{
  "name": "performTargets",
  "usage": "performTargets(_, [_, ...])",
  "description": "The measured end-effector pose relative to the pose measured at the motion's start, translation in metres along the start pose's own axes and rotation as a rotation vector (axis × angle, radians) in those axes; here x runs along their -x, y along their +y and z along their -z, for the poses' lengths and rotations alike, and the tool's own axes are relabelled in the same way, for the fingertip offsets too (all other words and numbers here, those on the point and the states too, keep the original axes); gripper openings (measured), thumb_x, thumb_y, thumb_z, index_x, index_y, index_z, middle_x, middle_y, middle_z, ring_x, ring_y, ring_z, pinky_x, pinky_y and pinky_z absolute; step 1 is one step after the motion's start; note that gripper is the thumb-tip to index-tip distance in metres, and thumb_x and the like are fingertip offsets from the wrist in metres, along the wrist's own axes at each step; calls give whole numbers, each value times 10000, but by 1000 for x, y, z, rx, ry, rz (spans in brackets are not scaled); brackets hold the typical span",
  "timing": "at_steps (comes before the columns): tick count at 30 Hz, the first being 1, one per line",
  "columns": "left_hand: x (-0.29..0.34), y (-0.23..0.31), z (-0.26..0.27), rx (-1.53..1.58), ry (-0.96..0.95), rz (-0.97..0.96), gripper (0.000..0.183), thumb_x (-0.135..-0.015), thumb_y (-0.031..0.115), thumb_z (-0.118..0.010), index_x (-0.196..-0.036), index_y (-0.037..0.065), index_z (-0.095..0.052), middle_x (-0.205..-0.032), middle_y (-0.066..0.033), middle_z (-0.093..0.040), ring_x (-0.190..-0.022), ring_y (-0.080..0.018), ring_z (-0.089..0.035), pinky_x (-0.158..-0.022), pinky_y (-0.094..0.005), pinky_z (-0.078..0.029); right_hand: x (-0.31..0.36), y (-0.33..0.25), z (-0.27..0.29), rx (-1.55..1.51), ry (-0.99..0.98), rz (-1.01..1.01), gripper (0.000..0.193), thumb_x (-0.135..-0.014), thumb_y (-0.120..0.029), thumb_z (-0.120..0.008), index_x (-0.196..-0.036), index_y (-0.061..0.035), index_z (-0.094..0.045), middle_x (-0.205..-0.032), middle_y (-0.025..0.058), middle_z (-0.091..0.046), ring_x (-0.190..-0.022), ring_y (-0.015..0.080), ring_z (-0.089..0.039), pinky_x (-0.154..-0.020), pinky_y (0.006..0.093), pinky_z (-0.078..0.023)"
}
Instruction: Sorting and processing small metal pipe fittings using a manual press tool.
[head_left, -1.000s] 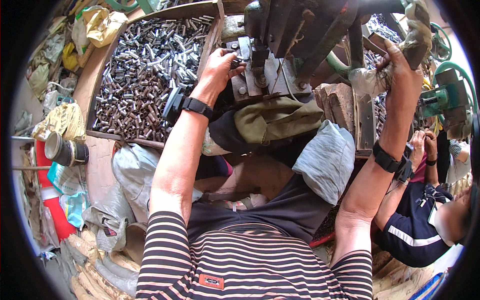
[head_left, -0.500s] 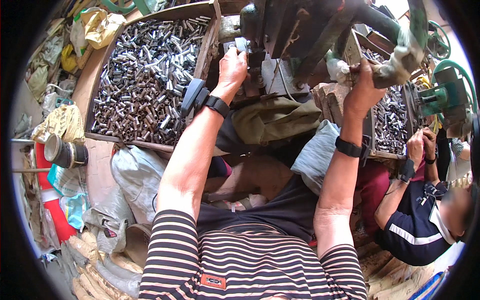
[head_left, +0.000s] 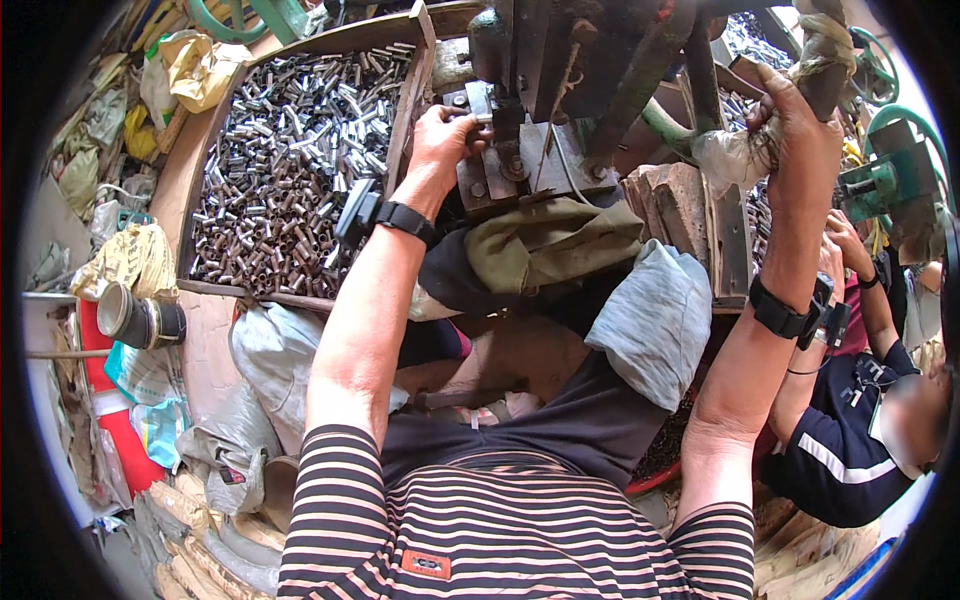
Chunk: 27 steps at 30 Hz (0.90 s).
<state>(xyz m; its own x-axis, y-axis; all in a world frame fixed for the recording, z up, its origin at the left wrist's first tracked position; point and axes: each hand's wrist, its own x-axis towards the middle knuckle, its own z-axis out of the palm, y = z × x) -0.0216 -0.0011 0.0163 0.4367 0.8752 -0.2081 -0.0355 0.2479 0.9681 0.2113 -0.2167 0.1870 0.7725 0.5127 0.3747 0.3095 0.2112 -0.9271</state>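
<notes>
My left hand (head_left: pixel 441 142) is closed, its fingertips curled at the front of a heavy dark metal press (head_left: pixel 510 130), just below a small bright metal block (head_left: pixel 479 101). Whatever is pinched there is too small and hidden to name. On the far right my raised right hand (head_left: pixel 795 105) is closed around the press lever (head_left: pixel 826 62), whose end is wrapped in pale plastic and cloth. Left of the press, a wooden tray (head_left: pixel 300 298) is heaped with short metal tubes (head_left: pixel 300 160), shiny toward the back and browner at the front.
An olive cloth (head_left: pixel 545 240) drapes below the press, and a grey-blue cloth (head_left: pixel 655 325) lies over my right knee. Wooden blocks (head_left: pixel 668 205) stand beside the press. At right another person (head_left: pixel 840 430) sits by a green machine (head_left: pixel 880 190). Sacks (head_left: pixel 235 450) lie at left.
My right hand has swung outward to the right and up with the lever. My left hand has drawn slightly back and left from the bright block, its fingers curling.
</notes>
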Motion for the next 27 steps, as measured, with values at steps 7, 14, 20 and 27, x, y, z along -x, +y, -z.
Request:
performTargets(7, [4,-3,-16,-150,-68,-77,233,-932,200,-564,-1034,-8,-579,-873,-59,-621,-623,-127,-628,-530,-231,-489,15,19,-7,-8,115,103,125,-782,-104,-702,-747,1,-644,-610,26,-587,-519,101,-534,-516,245,-414])
performTargets(14, [-17,-3,-2,-970,84,-455,321,-883,273,-561,-956,-32,-630,-847,-209,-648,-818,-318,-632,-741,-406,-472,30,55,-16,-73,124,158,90,-792,-66,-697,-800,-8,-629,-680,20,-625,-585,90,-571,-566,236,-445])
performTargets(20, [2,21,17,-489,-11,-21,210,-899,219,-585,-921,11,-572,-752,-40,-599,-720,-135,-615,-577,-232,-469,8,9,2,12,36,31,158,-778,-139,-725,-730,-12,-645,-602,22,-595,-511,93,-536,-504,231,-394])
performTargets(27, [0,2,3,-34,-30,-92,179,-854,41,-576,-997,-66,-569,-878,-118,-634,-731,-182,-663,-637,-271,-553,-2,-4,4,115,-17,18,191,-785,-170,-711,-743,8,-660,-588,36,-589,-507,96,-543,-494,236,-396])
